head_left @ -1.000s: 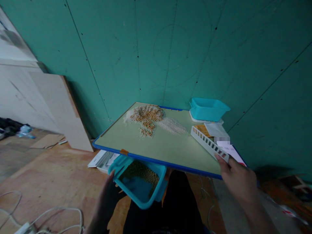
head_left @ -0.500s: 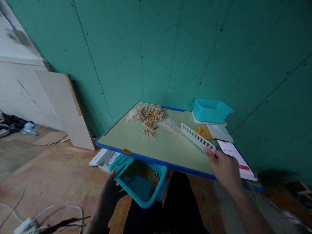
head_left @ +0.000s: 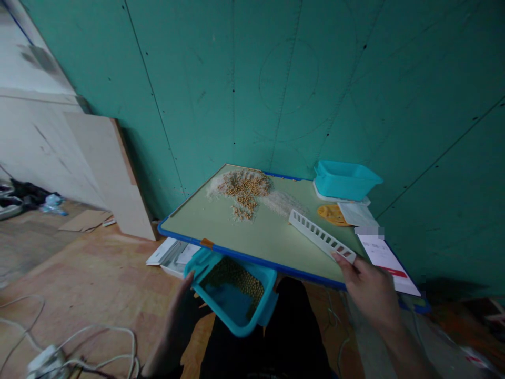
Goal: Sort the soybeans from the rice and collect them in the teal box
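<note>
My left hand (head_left: 187,305) is closed on the left rim of a blue plastic bin (head_left: 240,329), held just under the table's front edge above my knees. Soybeans and darker green grains lie inside the bin. In my right hand (head_left: 369,287) is a white slotted plastic strip (head_left: 319,237), gripped at its near end and resting over the table (head_left: 272,245). Left of the strip's far end spreads a strip of white rice (head_left: 282,202). Beyond it, a pile of soybeans (head_left: 246,189) is mixed with rice.
A second blue bin (head_left: 347,181) stands at the table's back right. A yellow cloth-like piece (head_left: 333,215), white paper (head_left: 357,215) and a lit phone-like screen (head_left: 384,258) lie along the right side. White cables (head_left: 98,331) cross the floor. A green wall borders the table's back.
The white slotted strip has come slightly nearer to me, its far end drawing back from the rice. My left hand still holds the bin. The whole view has shifted a little.
</note>
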Tool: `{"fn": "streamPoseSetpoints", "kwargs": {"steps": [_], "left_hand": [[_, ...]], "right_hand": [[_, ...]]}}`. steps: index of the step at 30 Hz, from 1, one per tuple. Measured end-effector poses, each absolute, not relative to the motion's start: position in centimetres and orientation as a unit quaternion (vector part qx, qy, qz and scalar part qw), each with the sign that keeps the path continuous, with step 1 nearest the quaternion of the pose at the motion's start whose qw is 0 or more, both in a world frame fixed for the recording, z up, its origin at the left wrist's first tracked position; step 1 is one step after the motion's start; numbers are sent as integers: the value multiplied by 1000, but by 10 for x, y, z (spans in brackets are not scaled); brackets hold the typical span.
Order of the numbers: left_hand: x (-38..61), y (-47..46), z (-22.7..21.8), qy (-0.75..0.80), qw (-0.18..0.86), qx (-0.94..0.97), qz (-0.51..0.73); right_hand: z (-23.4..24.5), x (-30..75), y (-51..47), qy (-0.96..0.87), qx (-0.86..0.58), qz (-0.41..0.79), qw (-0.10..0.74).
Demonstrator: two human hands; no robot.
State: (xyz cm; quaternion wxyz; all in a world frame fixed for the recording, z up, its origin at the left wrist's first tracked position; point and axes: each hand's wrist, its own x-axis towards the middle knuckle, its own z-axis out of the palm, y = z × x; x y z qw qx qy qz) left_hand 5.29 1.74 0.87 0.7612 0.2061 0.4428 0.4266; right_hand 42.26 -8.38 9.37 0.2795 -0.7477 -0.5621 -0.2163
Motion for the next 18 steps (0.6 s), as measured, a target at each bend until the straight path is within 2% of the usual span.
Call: {"fn": "streamPoseSetpoints", "kwargs": {"steps": [11,18], "left_hand": [[61,15,11,458,738,209,449],[56,18,20,451,725,238,463]], "right_hand": [[90,399,-80,-625,-690,-228,285],[93,383,-75,-671,-654,-116,330]]}}
